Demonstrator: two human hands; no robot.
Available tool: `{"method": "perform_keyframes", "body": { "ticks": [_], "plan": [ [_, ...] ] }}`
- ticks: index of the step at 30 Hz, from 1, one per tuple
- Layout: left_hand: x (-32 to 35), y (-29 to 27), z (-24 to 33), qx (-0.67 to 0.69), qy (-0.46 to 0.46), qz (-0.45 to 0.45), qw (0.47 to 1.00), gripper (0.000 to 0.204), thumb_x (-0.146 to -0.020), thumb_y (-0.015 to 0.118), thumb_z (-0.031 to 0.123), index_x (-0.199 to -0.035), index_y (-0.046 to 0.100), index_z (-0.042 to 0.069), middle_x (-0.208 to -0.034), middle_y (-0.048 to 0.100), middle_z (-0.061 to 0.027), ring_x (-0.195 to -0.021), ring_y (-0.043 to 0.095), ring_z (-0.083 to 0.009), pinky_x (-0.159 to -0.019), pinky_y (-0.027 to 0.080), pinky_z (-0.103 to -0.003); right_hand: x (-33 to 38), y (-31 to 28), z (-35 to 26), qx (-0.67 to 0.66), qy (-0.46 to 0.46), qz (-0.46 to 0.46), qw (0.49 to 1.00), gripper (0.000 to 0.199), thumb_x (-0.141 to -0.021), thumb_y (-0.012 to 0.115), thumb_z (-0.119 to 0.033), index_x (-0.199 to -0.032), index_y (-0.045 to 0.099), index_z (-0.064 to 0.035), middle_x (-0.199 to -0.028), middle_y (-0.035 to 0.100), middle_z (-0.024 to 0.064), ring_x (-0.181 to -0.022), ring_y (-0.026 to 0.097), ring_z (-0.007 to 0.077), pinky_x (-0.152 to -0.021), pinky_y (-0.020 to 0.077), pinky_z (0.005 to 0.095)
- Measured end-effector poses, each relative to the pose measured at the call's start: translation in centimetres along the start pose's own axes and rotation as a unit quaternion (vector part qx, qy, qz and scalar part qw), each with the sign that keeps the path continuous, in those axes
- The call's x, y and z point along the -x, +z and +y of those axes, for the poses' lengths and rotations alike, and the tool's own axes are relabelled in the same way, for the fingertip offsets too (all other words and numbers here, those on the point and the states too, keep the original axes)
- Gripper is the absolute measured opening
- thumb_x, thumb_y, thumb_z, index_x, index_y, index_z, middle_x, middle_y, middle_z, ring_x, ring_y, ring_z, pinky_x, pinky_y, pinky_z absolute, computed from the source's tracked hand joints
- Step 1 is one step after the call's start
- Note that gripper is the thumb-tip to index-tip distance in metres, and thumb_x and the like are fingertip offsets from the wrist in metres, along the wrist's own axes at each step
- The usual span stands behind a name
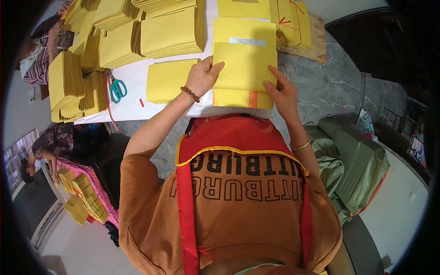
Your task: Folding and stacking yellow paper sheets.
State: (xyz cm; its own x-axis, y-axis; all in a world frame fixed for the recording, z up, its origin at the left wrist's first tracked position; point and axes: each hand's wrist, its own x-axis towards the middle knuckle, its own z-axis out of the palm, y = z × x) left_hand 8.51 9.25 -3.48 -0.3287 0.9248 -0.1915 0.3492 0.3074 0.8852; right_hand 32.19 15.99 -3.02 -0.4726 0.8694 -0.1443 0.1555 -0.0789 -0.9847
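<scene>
A white tabletop [133,87] runs across the upper half of the view, crowded with yellow paper stacks [169,32] from its far left to the top edge. At the near edge, just ahead of the person's red apron [229,137], lies a pile of yellow sheets [245,68], the sheet behind the top one carrying a silver foil strip [247,41] and an orange patch [253,99] showing at the bottom. The left hand [201,78] rests on the pile's left edge, its grip closed on the top sheet with thumb over the paper. The right hand [280,89] lies open, fingers flat against the pile's right edge. A smaller stack [167,81] sits just left of the left hand. Green scissors [117,88] lie further left, near a bound bundle [68,82].
</scene>
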Motion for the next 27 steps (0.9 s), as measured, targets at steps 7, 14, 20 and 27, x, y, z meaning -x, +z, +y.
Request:
{"method": "perform_keyframes", "body": {
  "ticks": [7, 14, 20, 27],
  "plan": [
    [-0.8, -0.2, 0.4, -0.012, -0.057, -0.015, 0.998, 0.032, -0.085, 0.057, 0.028, -0.076, 0.052, -0.002, -0.053, 0.050, -0.0122, -0.048, 0.048, -0.0191, -0.048, 0.038, -0.034, -0.4, 0.6, -0.6, -0.036, 0.051, 0.036, 0.997, 0.044, -0.081, 0.062, -0.008, -0.123, 0.051, 0.0002, -0.099, 0.063, 0.0080, -0.080, 0.057, 0.0079, -0.072, 0.0462, 0.0220],
    [-0.6, -0.5, 1.0, 0.083, -0.060, -0.002, 0.995, 0.031, -0.084, 0.060, 0.027, -0.090, 0.050, -0.002, -0.059, 0.055, -0.0104, -0.051, 0.050, -0.0204, -0.048, 0.038, -0.033, -0.9, 0.3, -1.0, 0.029, 0.081, 0.015, 0.996, 0.042, -0.082, 0.061, -0.006, -0.123, 0.051, 0.0011, -0.102, 0.062, 0.0075, -0.086, 0.056, 0.0092, -0.075, 0.0457, 0.0218],
    [1.5, -1.3, 6.4, -0.415, 0.204, 0.083, 0.883, 0.040, -0.085, 0.060, 0.027, -0.118, 0.049, 0.008, -0.104, 0.060, -0.0107, -0.090, 0.057, -0.0219, -0.072, 0.045, -0.036, -1.0, 0.4, -0.3, 0.058, 0.064, 0.036, 0.996, 0.043, -0.079, 0.063, -0.011, -0.120, 0.055, -0.0015, -0.089, 0.066, 0.0084, -0.074, 0.056, 0.0080, -0.067, 0.0462, 0.0229],
    [0.1, 2.9, 3.3, -0.421, 0.342, -0.088, 0.836, 0.057, -0.088, 0.046, 0.043, -0.138, 0.032, 0.019, -0.144, 0.027, -0.0105, -0.132, 0.024, -0.0288, -0.107, 0.019, -0.046, -1.2, 0.2, -0.4, 0.055, 0.033, 0.032, 0.997, 0.044, -0.078, 0.063, -0.011, -0.120, 0.054, -0.0008, -0.085, 0.066, 0.0086, -0.071, 0.056, 0.0083, -0.063, 0.0462, 0.0230]
  ]
}}
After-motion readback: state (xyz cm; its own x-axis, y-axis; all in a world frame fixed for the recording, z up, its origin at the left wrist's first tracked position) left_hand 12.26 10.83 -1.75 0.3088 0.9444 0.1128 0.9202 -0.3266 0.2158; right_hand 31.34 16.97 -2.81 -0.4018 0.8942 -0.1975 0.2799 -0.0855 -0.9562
